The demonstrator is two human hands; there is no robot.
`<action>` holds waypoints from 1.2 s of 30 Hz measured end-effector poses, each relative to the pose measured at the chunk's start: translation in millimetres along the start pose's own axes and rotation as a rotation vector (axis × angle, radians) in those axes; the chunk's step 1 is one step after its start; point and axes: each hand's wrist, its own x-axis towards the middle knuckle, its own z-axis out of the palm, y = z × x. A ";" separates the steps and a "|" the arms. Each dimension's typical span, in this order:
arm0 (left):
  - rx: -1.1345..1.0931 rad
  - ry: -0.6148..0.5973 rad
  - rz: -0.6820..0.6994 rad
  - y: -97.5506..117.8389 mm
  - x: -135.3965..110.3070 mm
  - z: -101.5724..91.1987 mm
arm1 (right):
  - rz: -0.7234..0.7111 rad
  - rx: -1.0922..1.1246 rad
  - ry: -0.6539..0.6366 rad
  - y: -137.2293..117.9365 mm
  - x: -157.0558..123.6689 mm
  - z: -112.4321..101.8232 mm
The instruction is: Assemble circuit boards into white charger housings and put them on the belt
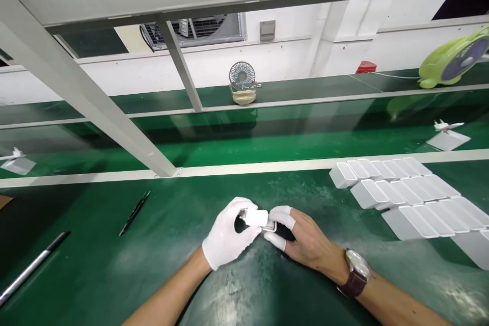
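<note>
My left hand [233,234], in a white glove, is closed around a small white plastic block [256,217]. Something metallic shows at the block's left end, between thumb and fingers. From the right, my right hand [301,237], with white finger cots on its fingertips, pinches a white hollow casing [272,226]. The block and the casing meet or overlap just above the green table; how far one sits inside the other is hidden by the fingers.
Rows of white open-ended casings [410,191] stand at right. A pen [134,214] and a silver-black rod [34,265] lie left. Beyond the pale rail [252,167], white casings with plugs [449,139] rest on a green belt. A slanted post [95,91] rises left.
</note>
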 end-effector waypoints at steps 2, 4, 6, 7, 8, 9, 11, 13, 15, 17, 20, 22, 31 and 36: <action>-0.126 -0.065 -0.073 0.7 1.9 -2.3 | -0.004 -0.020 -0.015 -1.6 0.6 -1.5; -0.256 -0.119 -0.119 1.8 3.6 -5.0 | -0.024 -0.048 -0.023 -2.8 0.7 -2.7; -0.354 -0.149 -0.150 2.8 4.6 -7.1 | -0.050 -0.081 -0.036 -3.0 -0.3 -3.1; -0.385 -0.154 -0.158 3.1 4.8 -7.6 | -0.065 -0.094 -0.043 -2.7 -1.2 -2.9; -0.407 -0.155 -0.163 3.3 4.9 -7.8 | -0.076 -0.105 -0.051 -2.2 -2.2 -2.7; -0.424 -0.152 -0.167 3.4 4.9 -7.7 | -0.081 -0.110 -0.059 -1.6 -3.3 -2.4; -0.454 -0.148 -0.175 3.0 4.7 -6.8 | -0.080 -0.114 -0.074 -0.6 -5.1 -1.9; -0.472 -0.146 -0.185 2.4 4.6 -6.0 | -0.076 -0.111 -0.094 -0.4 -5.8 -2.1; -0.480 -0.147 -0.189 1.8 4.4 -5.6 | -0.080 -0.102 -0.103 -1.3 -5.5 -2.6; -0.483 -0.149 -0.192 1.4 4.2 -5.7 | -0.082 -0.084 -0.090 -2.8 -4.8 -2.9; -0.469 -0.149 -0.192 1.5 4.1 -6.3 | -0.059 -0.060 -0.064 -4.9 -4.6 -1.7; -0.449 -0.149 -0.188 2.8 4.6 -6.4 | -0.044 -0.052 -0.066 -5.7 -5.0 0.2; -0.247 -0.090 -0.179 0.4 5.3 1.1 | 0.190 0.385 0.096 -8.9 4.8 6.5; -0.065 -0.029 -0.115 -5.3 -4.6 14.7 | 0.589 1.053 0.142 -5.9 13.4 6.5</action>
